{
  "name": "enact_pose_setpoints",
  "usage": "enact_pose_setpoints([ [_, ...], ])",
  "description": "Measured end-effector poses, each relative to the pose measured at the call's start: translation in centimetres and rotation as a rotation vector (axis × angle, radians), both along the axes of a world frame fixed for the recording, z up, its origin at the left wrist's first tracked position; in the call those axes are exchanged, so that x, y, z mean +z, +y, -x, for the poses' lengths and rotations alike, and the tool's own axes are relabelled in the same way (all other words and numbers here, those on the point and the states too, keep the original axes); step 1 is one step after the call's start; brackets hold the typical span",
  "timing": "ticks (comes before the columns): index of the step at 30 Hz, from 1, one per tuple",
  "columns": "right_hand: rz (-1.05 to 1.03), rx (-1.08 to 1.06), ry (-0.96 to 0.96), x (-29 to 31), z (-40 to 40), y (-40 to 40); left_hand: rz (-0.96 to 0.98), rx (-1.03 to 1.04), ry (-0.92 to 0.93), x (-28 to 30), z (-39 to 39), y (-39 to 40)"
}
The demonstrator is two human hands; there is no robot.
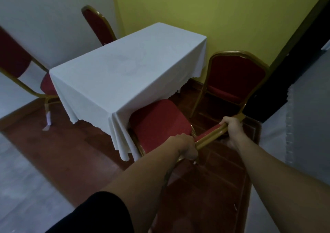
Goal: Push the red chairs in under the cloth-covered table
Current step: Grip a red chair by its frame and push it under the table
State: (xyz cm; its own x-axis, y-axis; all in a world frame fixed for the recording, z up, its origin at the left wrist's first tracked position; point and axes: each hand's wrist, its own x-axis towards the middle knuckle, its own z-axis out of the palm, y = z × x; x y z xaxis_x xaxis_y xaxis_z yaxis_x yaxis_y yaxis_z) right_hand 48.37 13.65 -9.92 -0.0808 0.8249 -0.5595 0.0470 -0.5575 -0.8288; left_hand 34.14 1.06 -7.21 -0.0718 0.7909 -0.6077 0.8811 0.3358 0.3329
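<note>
A rectangular table under a white cloth [125, 68] stands in the middle. The nearest red chair [159, 123] with a gold frame faces the table's near right side, its seat partly under the hanging cloth. My left hand [187, 147] grips the left end of its backrest top. My right hand [232, 127] grips the right end of the same gold rail. A second red chair [235, 77] stands to the right, apart from the table. A third [23, 68] sits at the left end, seat touching the cloth. A fourth [97, 24] stands behind the table.
A yellow-green wall [214, 14] runs close behind the table and a white wall [44, 9] lies to the left. Reddish-brown floor [71, 152] surrounds the table. A dark door frame [289, 71] and white draped fabric [303, 125] are at the right.
</note>
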Motion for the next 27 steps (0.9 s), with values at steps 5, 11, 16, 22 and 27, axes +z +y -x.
enact_pose_setpoints([
  [5, 0.006, 0.071, -0.009, -0.3, 0.0, 3.5, 0.009, 0.021, -0.024, 0.0, -0.4, 2.5],
  [11, 0.021, 0.146, 0.038, -0.6, 0.4, 8.6, 0.020, 0.129, -0.020, 0.5, -1.5, 6.3],
  [16, 0.006, 0.200, 0.050, 0.2, 1.0, 12.8, 0.038, 0.260, -0.016, 1.2, -2.7, 9.8],
  [22, 0.020, 0.277, 0.037, 0.8, 1.8, 16.8, 0.041, 0.395, -0.030, 0.6, -3.4, 13.7],
  [27, 0.028, 0.327, 0.034, 1.2, 2.4, 19.6, 0.032, 0.436, -0.038, 0.3, -3.2, 16.5],
])
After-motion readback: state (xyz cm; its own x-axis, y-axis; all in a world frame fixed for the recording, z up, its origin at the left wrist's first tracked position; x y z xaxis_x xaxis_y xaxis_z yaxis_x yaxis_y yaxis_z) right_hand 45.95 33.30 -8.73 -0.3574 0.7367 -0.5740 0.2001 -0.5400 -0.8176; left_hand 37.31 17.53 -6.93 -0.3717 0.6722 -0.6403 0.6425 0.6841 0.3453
